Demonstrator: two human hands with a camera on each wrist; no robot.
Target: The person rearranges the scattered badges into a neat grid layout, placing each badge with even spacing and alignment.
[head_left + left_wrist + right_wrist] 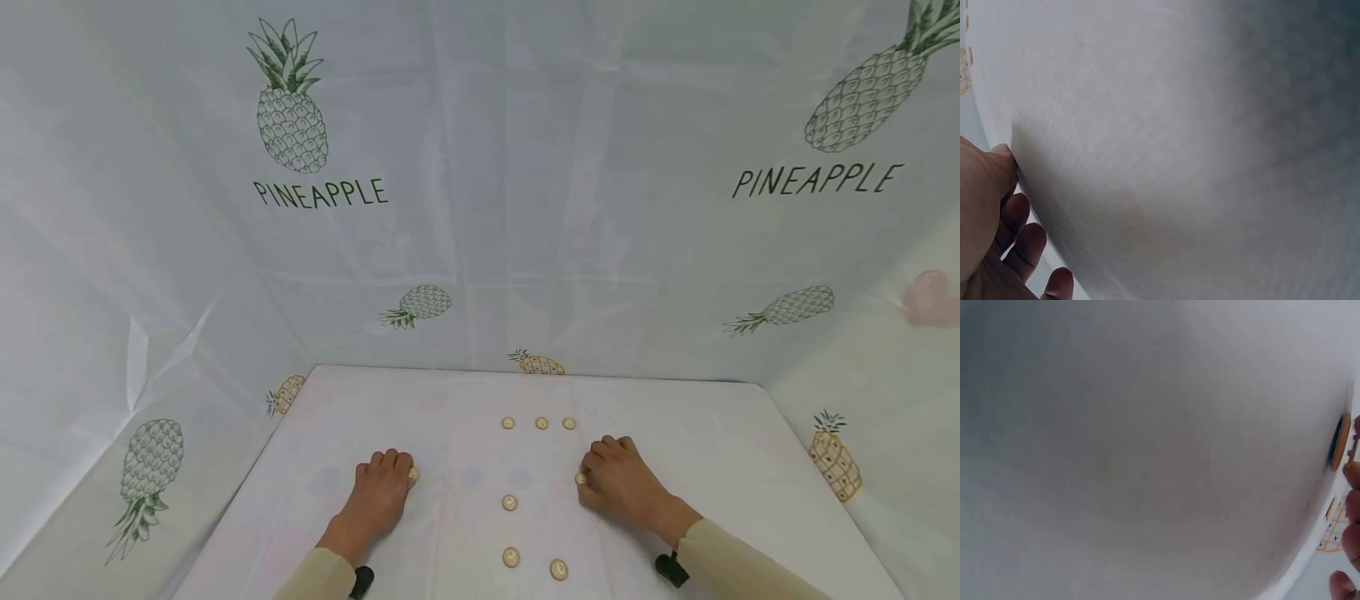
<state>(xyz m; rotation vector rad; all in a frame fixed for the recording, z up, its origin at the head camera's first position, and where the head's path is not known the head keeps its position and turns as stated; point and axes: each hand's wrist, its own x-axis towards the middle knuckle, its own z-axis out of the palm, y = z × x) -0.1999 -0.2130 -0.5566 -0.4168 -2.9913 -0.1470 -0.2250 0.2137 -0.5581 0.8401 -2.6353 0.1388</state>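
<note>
Both my hands grip a small round piece each over the white table

Nearest, at the bottom of the frame, my beige sleeves reach in from lower left and lower right, with a black device at each wrist. Between them, at the lower centre, one tan disc lies flat, with a second disc just to its left and a third disc a little higher up the frame.

My left hand, left of the lower centre, has its fingers curled down and grips the left piece, which shows at the index fingertip. The left wrist view gives my thumb and some bent fingers; the piece itself is hidden there.

My right hand, right of the lower centre, pinches the right piece at its left side, between thumb and index finger. In the right wrist view only my fingertips show, at the right edge.

Beyond my hands, three more discs sit in a row near the middle of the white table. Past its far edge hangs a pale cloth printed with pineapples, the word PINEAPPLE at upper left and upper right.
</note>
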